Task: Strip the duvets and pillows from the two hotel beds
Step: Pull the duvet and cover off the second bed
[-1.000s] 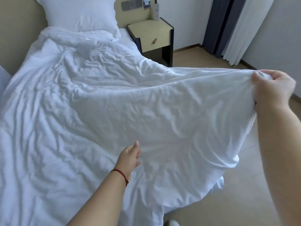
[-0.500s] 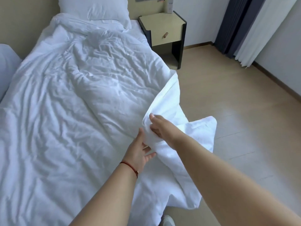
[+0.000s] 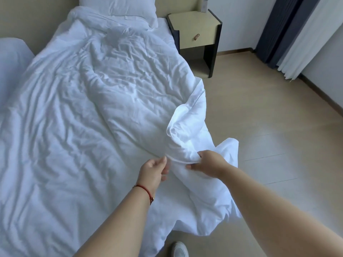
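The room has a pale wood floor (image 3: 259, 112), light walls and a long dark blue curtain (image 3: 274, 28) next to a white curtain (image 3: 304, 39) in the far right corner. A bed fills the left side, and a big crumpled white duvet (image 3: 89, 112) lies spread over it. At the head of the bed sits a soft white pillow (image 3: 120, 8), partly cut off by the top edge. Just beside the bed stands a small yellow nightstand with dark sides (image 3: 196, 32). The near right corner of the duvet is lifted and bunched up, and it hangs off the side of the bed toward the floor. The right hand (image 3: 207, 162) grips this bunched corner with curled fingers. The left hand (image 3: 154, 169), with a thin red string bracelet (image 3: 145, 190) on its wrist, pinches the cloth just beside the right hand. A bit of a second white bed (image 3: 11, 58) shows at the far left. The tip of a white shoe (image 3: 179, 249) shows at the bottom.
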Available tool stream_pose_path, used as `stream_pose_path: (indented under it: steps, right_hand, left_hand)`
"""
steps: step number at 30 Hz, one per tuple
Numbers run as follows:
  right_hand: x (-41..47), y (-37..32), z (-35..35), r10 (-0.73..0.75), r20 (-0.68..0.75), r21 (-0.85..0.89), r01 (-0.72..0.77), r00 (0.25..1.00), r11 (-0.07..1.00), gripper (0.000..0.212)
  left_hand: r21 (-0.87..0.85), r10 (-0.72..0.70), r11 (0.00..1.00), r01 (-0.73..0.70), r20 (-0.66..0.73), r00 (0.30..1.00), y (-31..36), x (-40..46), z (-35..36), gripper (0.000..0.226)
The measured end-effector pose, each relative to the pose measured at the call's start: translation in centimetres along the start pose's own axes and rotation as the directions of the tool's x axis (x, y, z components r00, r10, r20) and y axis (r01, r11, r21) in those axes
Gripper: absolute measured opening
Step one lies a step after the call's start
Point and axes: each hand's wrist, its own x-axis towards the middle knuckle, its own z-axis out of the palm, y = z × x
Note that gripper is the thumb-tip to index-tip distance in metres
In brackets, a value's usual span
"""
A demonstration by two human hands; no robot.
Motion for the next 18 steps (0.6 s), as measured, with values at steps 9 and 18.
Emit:
stream_pose_path:
  steps: [9, 18]
  right_hand:
    - [-10.8, 7.1, -8.2, 0.098, -0.338, 0.269, -0.004, 0.936, 0.963, 0.032]
    - [-20.8, 16.8, -13.9, 0.277, -0.302, 0.297, -0.186, 0.912, 0.937, 0.031]
  left_hand:
    - [0.318, 0.039, 0.948, -0.028, -0.029, 0.999, -4.1, -9.0, 0.2, 0.046]
    - [0.176, 0.028, 0.984, 0.001, -0.164, 0.986, -5.2, -17.9, 4.9, 0.035]
